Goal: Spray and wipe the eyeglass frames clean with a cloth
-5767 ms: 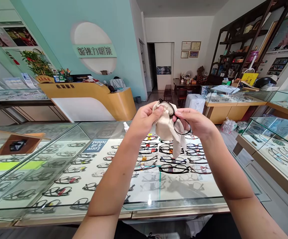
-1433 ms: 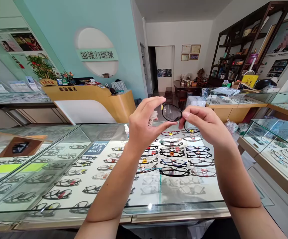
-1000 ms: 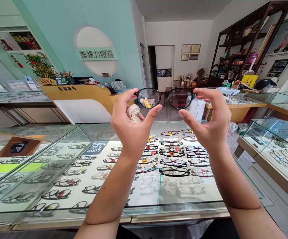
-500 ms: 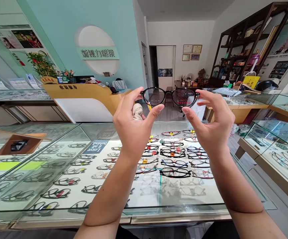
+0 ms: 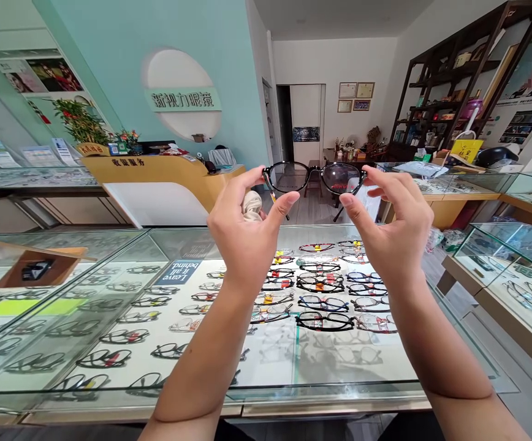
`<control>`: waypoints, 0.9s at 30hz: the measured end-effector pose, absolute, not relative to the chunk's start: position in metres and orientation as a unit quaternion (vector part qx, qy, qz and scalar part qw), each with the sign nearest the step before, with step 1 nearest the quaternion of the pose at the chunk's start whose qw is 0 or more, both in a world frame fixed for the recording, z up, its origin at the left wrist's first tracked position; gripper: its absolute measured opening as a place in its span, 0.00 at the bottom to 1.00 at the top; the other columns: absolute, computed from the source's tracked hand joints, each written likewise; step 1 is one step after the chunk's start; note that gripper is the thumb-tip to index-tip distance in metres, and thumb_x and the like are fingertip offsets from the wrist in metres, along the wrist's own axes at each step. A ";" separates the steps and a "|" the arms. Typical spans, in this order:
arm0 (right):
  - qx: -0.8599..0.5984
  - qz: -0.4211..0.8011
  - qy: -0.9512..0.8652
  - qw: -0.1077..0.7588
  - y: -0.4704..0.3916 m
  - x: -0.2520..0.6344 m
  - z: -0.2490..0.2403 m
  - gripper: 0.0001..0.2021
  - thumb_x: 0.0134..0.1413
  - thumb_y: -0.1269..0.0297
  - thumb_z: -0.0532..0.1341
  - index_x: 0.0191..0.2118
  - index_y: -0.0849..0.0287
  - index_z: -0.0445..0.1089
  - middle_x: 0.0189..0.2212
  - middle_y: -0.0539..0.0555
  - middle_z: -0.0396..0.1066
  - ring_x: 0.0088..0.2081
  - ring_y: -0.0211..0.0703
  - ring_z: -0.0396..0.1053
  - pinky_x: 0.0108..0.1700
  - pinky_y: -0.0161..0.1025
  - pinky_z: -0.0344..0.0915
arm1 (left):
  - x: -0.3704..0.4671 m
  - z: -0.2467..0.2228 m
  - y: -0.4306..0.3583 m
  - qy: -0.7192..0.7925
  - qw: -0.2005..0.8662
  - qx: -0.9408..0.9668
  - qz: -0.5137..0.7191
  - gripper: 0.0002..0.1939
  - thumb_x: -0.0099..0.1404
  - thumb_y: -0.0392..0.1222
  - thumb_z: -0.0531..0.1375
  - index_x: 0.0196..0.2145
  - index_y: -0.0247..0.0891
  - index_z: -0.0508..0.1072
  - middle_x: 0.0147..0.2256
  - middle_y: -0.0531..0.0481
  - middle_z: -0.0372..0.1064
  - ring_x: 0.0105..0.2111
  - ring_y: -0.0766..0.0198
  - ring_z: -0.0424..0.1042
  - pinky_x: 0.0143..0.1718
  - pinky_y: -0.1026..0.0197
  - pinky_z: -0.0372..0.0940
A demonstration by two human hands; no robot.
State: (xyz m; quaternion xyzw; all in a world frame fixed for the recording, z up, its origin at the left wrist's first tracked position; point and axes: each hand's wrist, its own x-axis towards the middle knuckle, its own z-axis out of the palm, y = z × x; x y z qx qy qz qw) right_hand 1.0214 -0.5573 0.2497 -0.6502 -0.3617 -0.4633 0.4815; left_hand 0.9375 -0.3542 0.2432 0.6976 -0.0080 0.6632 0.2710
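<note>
Two hands pinch black glasses (image 5: 314,177) above the glass tabletop's (image 5: 123,245) far edge: left hand (image 5: 245,229), cloth (image 5: 250,205) tucked in its grip, and right hand (image 5: 392,229), each closed on a rim.

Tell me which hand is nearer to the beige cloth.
Left. The left hand has the beige cloth tucked in its palm while pinching the glasses at one end. The right hand pinches the far end, apart from the cloth.

Open air: centre frame, above the glass counter (image 5: 192,245) top. Obstruction: sealed glass over the display frames (image 5: 321,285). Side showcase (image 5: 500,245) at right edge.
</note>
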 end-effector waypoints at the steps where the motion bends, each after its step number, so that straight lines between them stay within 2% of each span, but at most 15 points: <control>1: -0.652 -0.462 -0.361 0.482 -0.557 1.022 0.249 0.19 0.70 0.50 0.71 0.61 0.47 0.81 0.49 0.57 0.81 0.45 0.51 0.78 0.54 0.52 0.75 | 0.938 0.243 -0.354 -0.007 0.266 0.697 0.666 0.30 0.68 0.70 0.70 0.57 0.47 0.81 0.52 0.45 0.81 0.54 0.48 0.79 0.55 0.46 0.77; 6: -0.656 -0.459 -0.361 0.479 -0.555 1.026 0.246 0.18 0.70 0.50 0.70 0.60 0.48 0.82 0.49 0.57 0.81 0.48 0.52 0.79 0.54 0.52 0.74 | 0.941 0.242 -0.353 -0.012 0.271 0.694 0.667 0.29 0.68 0.70 0.71 0.54 0.47 0.82 0.48 0.45 0.79 0.55 0.48 0.77 0.59 0.44 0.74; 15: -0.660 -0.474 -0.366 0.453 -0.555 1.034 0.245 0.19 0.70 0.50 0.70 0.60 0.50 0.82 0.47 0.57 0.82 0.46 0.51 0.79 0.51 0.52 0.75 | 0.944 0.243 -0.357 0.005 0.247 0.694 0.676 0.27 0.68 0.68 0.72 0.51 0.44 0.84 0.44 0.45 0.81 0.48 0.52 0.78 0.52 0.49 0.74; 27: -0.637 -0.499 -0.371 0.455 -0.561 1.032 0.248 0.18 0.68 0.50 0.72 0.59 0.50 0.83 0.46 0.57 0.80 0.43 0.51 0.78 0.49 0.53 0.76 | 0.948 0.240 -0.354 0.001 0.261 0.708 0.656 0.26 0.68 0.65 0.73 0.51 0.42 0.85 0.46 0.45 0.83 0.48 0.54 0.81 0.51 0.52 0.75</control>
